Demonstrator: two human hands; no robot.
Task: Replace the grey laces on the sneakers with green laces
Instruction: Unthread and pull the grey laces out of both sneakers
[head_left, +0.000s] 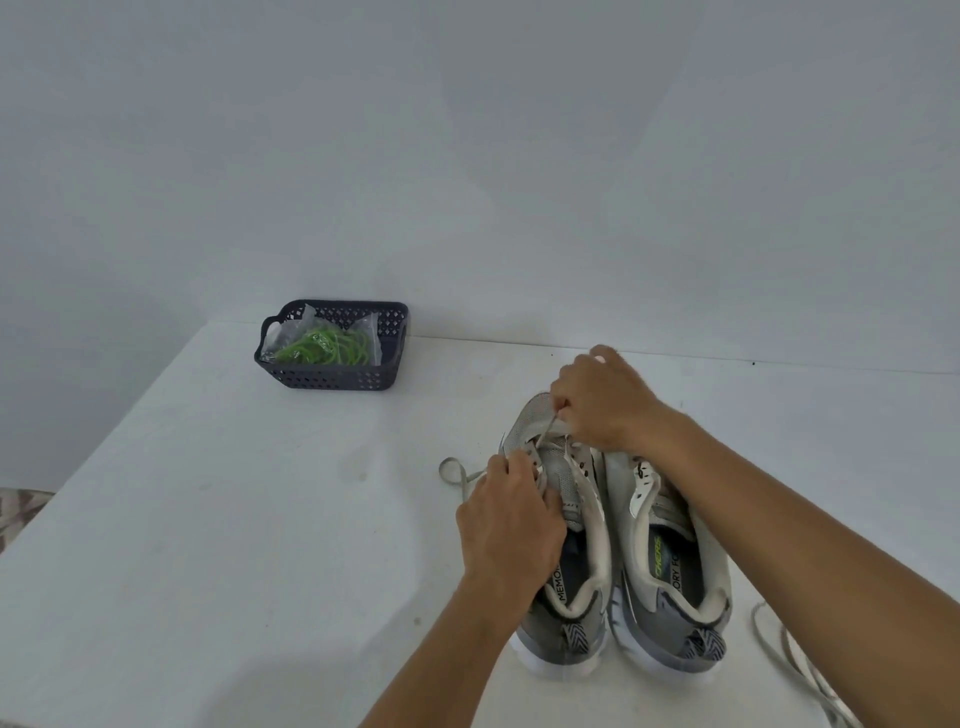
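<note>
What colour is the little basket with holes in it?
The basket is dark navy-grey, seen clearly in the head view.

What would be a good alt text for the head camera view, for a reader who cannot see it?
Two hands, left hand and right hand, pull a grey lace out of the left sneaker of a grey pair on a white table. Green laces in a clear bag wait in a dark basket behind.

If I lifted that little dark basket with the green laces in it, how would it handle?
Probably light: the basket has perforated, plastic-looking walls and holds only bagged green laces. It likely stays stiff, given its moulded handles. The laces would probably flop and shift inside their clear bag.
</note>
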